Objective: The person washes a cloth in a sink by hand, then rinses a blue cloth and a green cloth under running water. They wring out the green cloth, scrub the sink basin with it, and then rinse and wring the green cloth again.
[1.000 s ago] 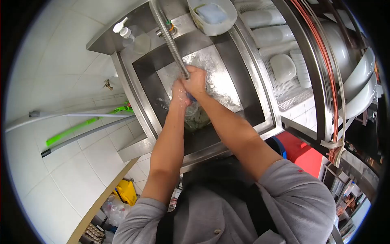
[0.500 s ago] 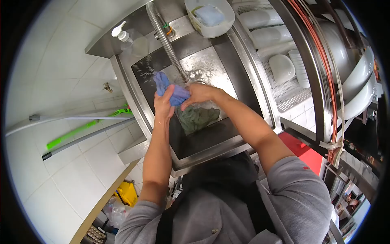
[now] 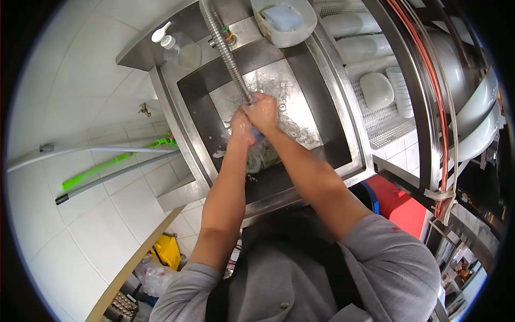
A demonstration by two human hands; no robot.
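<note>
Both hands are pressed together under the end of the flexible metal tap hose (image 3: 228,59), over the steel sink (image 3: 198,99). My left hand (image 3: 241,127) is closed around the blue cloth (image 3: 257,133), of which only a small part shows between the hands. My right hand (image 3: 262,112) is closed against it from the right, its fingers wrapped at the hose's mouth. Water runs over both hands and splashes on the sink floor. Below them, the greenish cloth (image 3: 272,155) is mostly hidden by the arms and water.
A pump bottle (image 3: 188,53) stands at the sink's back left corner. A white tub (image 3: 289,37) with a pale blue sponge sits at the back right. Right of the sink are a rack with white dishes (image 3: 375,91) and a metal post (image 3: 429,129). A wall tap (image 3: 145,110) is at left.
My hands have come together and closed more tightly around the blue cloth, which was spread wider between them. My right arm has shifted left, and the view has moved slightly.
</note>
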